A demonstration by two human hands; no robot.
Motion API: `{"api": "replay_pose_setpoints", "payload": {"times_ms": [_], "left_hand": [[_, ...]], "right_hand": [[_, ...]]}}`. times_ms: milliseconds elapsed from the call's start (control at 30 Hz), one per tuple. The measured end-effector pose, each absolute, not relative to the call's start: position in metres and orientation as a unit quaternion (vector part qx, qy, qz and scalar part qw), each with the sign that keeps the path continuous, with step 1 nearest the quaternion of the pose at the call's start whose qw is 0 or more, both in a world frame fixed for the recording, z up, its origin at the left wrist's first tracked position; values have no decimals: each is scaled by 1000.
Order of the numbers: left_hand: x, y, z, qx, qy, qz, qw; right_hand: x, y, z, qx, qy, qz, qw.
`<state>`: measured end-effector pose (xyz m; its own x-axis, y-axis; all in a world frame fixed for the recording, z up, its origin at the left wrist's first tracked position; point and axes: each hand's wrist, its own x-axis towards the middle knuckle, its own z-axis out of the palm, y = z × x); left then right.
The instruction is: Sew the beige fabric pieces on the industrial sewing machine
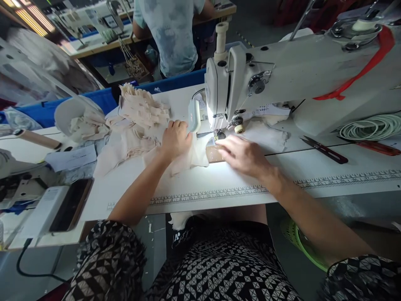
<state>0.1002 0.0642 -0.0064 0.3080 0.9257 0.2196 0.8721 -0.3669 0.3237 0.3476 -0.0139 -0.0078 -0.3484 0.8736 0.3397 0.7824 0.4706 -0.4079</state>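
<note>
A single head-worn camera looks forward and down from above the seated person's lap, close to the work. It faces 12 o'clock across the white table (219,179), with the sewing machine (282,75) rising at 1 o'clock and filling the upper right. The left hand (175,138) and right hand (242,154) sit near the centre. Another person's back shows far off at 12 o'clock.

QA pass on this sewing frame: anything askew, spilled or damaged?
Nothing looks damaged. Left hand and right hand press cream fabric flat at the sewing machine. The cut-piece pile is loosely heaped, and snips lie open on the table.
</note>
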Motion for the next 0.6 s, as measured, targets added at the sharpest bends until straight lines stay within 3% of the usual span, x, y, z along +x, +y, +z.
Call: {"api": "replay_pose_setpoints", "payload": {"times_ms": [200,300,400,500,600], "left_hand": [[86,56,6,794,589,89,118],[68,45,-4,805,547,105,201],[22,18,-14,795,519,106,295],[-40,-38,-14,744,532,71,399],[-87,-110,-7,701,531,40,475]], "right_hand": [[295,-49,-2,-343,-927,45,143],[282,-80,-4,-327,-934,35,142],[283,-119,-8,-322,-924,60,197],[292,-157,-15,-303,-883,211,289],[301,-183,-35,-335,-755,477,300]]}}
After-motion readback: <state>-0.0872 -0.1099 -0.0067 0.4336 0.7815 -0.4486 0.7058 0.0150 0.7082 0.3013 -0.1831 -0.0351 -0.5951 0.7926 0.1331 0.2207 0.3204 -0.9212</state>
